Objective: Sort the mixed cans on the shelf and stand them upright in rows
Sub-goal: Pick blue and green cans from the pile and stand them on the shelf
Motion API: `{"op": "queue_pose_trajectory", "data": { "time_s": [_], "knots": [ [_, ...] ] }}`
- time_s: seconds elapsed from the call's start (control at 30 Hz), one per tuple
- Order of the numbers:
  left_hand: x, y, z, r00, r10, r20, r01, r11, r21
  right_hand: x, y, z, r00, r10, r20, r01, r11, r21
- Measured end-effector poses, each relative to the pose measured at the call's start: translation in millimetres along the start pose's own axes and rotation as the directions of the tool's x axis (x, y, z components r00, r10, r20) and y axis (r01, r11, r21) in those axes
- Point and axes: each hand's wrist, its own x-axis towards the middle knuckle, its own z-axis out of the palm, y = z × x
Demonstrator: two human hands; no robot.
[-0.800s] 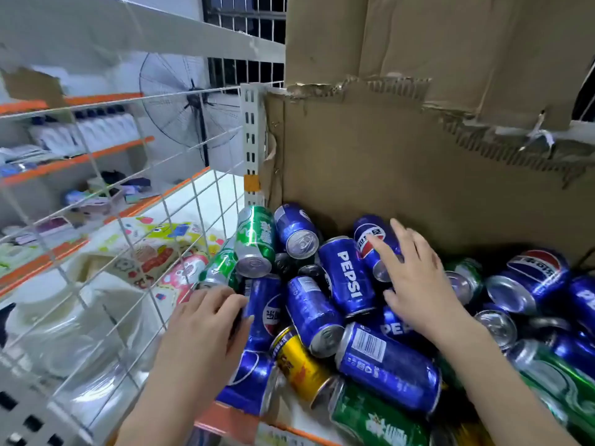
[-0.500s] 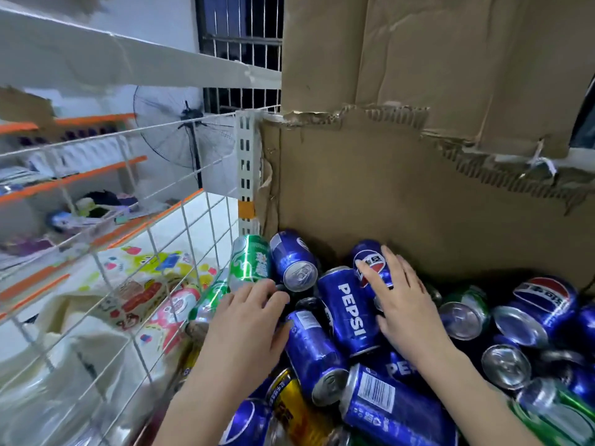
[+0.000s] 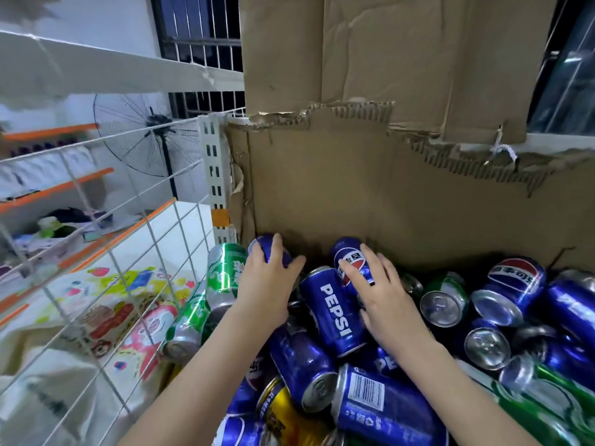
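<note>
Two hands work at the back of the heap, each on a blue can against the cardboard. From the left: a white wire grid (image 3: 106, 284) walls the shelf's end, and two green cans (image 3: 225, 272) lie tipped against it at about nine o'clock of the pile. Next, the left hand (image 3: 267, 284) curls over a blue can (image 3: 270, 249) in the far corner, fingers wrapped across its top side; it seems to be gripping it, probably to stand it where a row can start against the wall. Between the hands lies a Pepsi can (image 3: 335, 310), label up, pointing toward twelve o'clock. The right hand (image 3: 383, 300) rests with spread fingers on another blue can (image 3: 349, 259) with a red-and-white logo; whether it grips or merely steadies, I cannot tell. Toward three o'clock more blue and green cans lie jumbled, ends showing; a yellow can (image 3: 283, 410) sits at six o'clock. No can stands upright yet.

Torn brown cardboard (image 3: 386, 194) backs the shelf. Beyond the grid are orange-edged shelves and a standing fan (image 3: 151, 136).
</note>
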Motion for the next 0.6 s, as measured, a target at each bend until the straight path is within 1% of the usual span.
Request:
{"op": "queue_pose_trajectory", "data": {
  "time_s": [0.13, 0.27, 0.43, 0.5, 0.6],
  "knots": [
    [3.0, 2.7, -3.7, 1.0, -0.02, 0.015, 0.02, 1.0, 0.017, 2.6, 0.3, 1.3, 1.0, 0.009, -0.012, -0.008, 0.999, 0.049],
    [6.6, 4.3, -12.2, 0.999, -0.018, 0.027, 0.017, 0.999, 0.038, 3.9, 0.9, -1.2, 1.0, 0.015, 0.017, -0.016, 0.996, 0.085],
    [7.1, -0.2, -11.4, 1.0, -0.023, -0.013, 0.023, 1.0, 0.015, 8.4, 0.9, -18.3, 0.995, 0.089, 0.054, -0.098, 0.978, 0.182],
    [5.6, -3.1, -9.7, 0.997, -0.042, -0.063, 0.038, 0.998, -0.054, 6.4, -0.3, -22.7, 0.992, 0.12, 0.048, -0.127, 0.971, 0.201],
    [4.2, -5.6, -7.3, 0.97, -0.078, -0.232, 0.035, 0.983, -0.183, 1.0, -2.4, -28.0, 0.983, 0.185, -0.006, -0.178, 0.952, 0.25]
  ]
}}
